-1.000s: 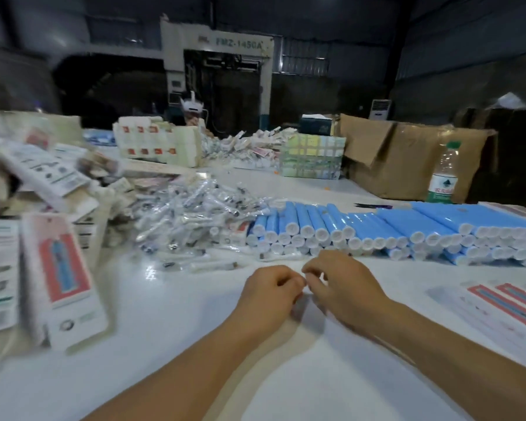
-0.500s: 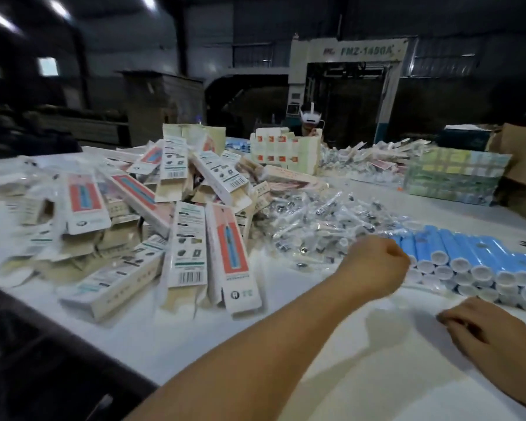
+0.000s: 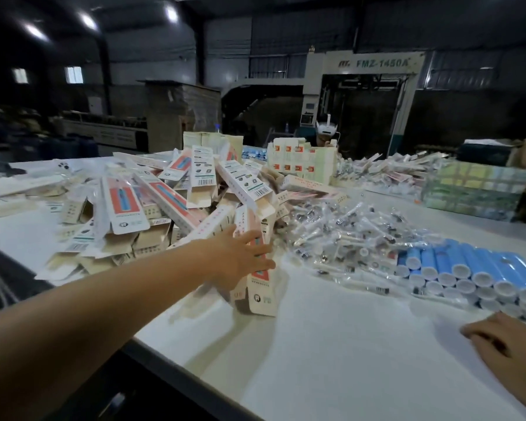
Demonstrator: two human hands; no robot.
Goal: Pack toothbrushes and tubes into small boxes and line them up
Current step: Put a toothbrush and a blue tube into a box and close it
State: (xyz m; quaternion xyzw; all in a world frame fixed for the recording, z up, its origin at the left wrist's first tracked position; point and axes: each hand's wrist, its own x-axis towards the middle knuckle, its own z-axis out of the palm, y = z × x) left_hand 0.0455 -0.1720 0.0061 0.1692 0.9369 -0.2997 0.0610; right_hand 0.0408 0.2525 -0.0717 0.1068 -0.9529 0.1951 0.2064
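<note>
1. Dim warehouse hall behind a wide white table; a pale machine frame marked FMZ-1450A stands in the background.
2. Left hand reaches forward over the table, fingers spread and nearly straight, touching a slim carton that stands tilted at the near edge of a box pile; whether the thumb curls behind it cannot be told.
3. That pile of flat toothbrush boxes, cream with red panels, is heaped on the table's left half.
4. Clear-wrapped toothbrushes lie in a loose heap just right of the boxes.
5. Blue tubes with white caps are stacked in rows at the right, caps facing the viewer.
6. Right hand rests on the table at the lower right, fingers loosely bent, holding nothing, near the tubes.
</note>
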